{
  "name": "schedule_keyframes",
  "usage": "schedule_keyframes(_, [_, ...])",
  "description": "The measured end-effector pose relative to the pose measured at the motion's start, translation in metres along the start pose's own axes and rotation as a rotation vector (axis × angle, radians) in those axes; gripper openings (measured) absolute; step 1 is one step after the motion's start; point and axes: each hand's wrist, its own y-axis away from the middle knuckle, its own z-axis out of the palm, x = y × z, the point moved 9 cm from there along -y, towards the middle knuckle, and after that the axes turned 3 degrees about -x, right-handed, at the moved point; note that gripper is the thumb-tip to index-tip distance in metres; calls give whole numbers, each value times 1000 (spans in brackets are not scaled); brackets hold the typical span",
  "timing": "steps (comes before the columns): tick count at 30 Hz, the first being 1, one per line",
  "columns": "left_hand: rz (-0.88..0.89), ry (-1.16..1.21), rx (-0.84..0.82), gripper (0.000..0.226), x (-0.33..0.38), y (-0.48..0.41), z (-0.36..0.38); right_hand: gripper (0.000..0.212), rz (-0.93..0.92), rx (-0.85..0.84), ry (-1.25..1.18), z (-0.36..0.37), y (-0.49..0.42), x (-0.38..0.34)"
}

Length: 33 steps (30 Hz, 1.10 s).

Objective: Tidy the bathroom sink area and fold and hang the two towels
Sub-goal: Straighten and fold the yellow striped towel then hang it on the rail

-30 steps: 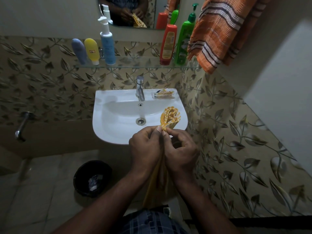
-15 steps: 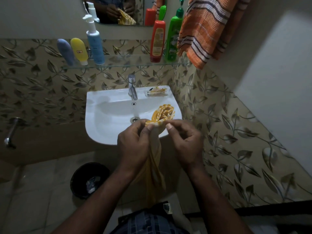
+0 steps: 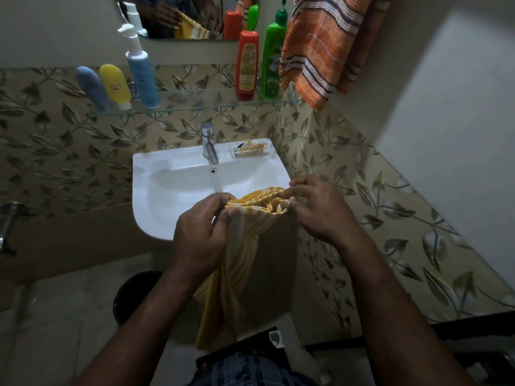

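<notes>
Hands have drawn apart: left hand (image 3: 200,232) and right hand (image 3: 320,210) each pinch the yellow striped towel's (image 3: 231,285) bunched top edge in curled fingers above the sink's (image 3: 145,190) front-right rim; the red bottle's (image 3: 247,65) label is unreadable.

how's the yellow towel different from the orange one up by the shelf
Colour: the yellow towel has pale stripes; the orange towel has dark and white stripes.
Place: the yellow towel is pinched by the left hand and right hand in front of the sink; the orange towel hangs high on the right, untouched.
Shape: the yellow towel is bunched and twisted; the orange towel hangs flatter.
Both are striped cloth hanging down.
</notes>
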Motion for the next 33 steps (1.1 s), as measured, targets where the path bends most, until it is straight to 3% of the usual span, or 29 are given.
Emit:
schedule_keyframes(9, [43, -35, -42, 29, -3, 2, -4, 18, -11, -143, 106, 9, -6, -17])
schedule_keyframes(16, [52, -33, -31, 25, -10, -2, -9, 29, -13, -225, 200, 7, -8, -18])
schedule_keyframes(20, [84, -49, -24, 24, -11, -4, -10, 18, -56, -230, 287, 14, -7, -21])
schedule_keyframes(27, [45, -72, -9, 28, -48, -15, -35, 5, -349, -147, -91, -14, 9, -35])
schedule_keyframes(31, [43, -68, 44, 28, -57, -17, -41, 39, -420, -83, -126, -15, 18, -49])
schedule_keyframes(33, [20, -45, 42, 28, -60, -19, -41, 40, -428, -16, -112, -17, 19, -50])
